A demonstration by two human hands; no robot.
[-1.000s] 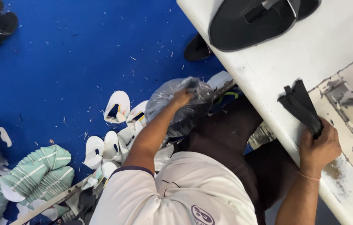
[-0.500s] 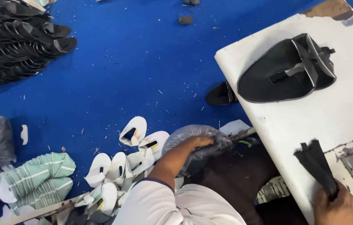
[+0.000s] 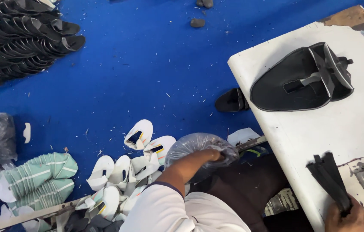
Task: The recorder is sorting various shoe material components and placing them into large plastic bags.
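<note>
My left hand (image 3: 214, 154) reaches down beside my knee and sits inside the mouth of a clear plastic bag (image 3: 195, 146) with dark pieces in it; the fingers are closed on the bag or its contents, I cannot tell which. My right hand (image 3: 348, 218) is at the bottom right on the white table (image 3: 302, 137), shut on a small bundle of black shoe-upper strips (image 3: 329, 176) that fan out above the fist. A black shoe upper (image 3: 293, 81) lies flat further up the table.
Several white cut shoe pieces (image 3: 130, 163) lie on the blue floor (image 3: 147, 64) by the bag. Green striped uppers (image 3: 36, 178) lie at the left, a stack of black soles (image 3: 19, 38) at top left, a black sandal (image 3: 231, 101) by the table edge.
The view has tilted further away from the table. My left hand stays in the plastic bag, and my right hand keeps hold of the black strips on the table.
</note>
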